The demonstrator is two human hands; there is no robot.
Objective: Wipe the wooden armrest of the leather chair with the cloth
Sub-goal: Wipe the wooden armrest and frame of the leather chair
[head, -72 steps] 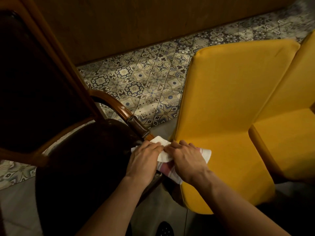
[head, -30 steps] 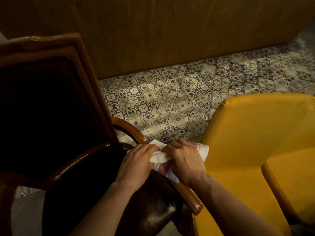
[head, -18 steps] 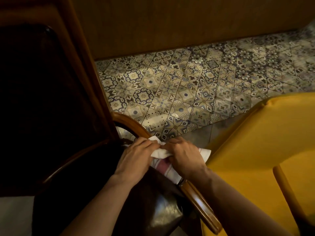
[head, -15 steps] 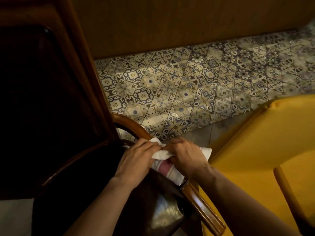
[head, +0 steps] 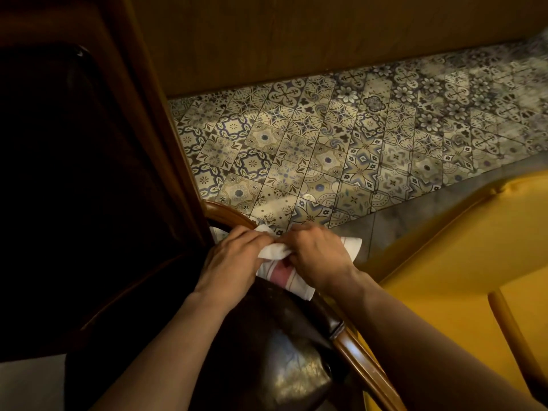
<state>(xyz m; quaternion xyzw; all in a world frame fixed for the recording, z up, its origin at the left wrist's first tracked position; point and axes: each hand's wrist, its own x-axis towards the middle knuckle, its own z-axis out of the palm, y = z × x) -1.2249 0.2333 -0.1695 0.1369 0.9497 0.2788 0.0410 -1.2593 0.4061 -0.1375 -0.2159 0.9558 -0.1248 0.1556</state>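
Tiled floor (head: 326, 149) bkgd; both hands, L (head: 231, 262) & R (head: 320, 256), grip cloth (head: 275, 253), prob. on armrest (head: 364, 360).

We see a white cloth (head: 274, 251) with a pink band edged by thin dark stripes. The armrest (head: 360, 361) is glossy reddish-brown wood, and the leather chair (head: 278, 363) is a very dark brown, almost black, with pale sheen on its seat. The floor tiles (head: 326, 149) carry cream, blue and dark floral and star patterns. The neighbouring chair (head: 462, 262) is mustard yellow, and the wall panel (head: 296, 34) is plain brown wood grain.
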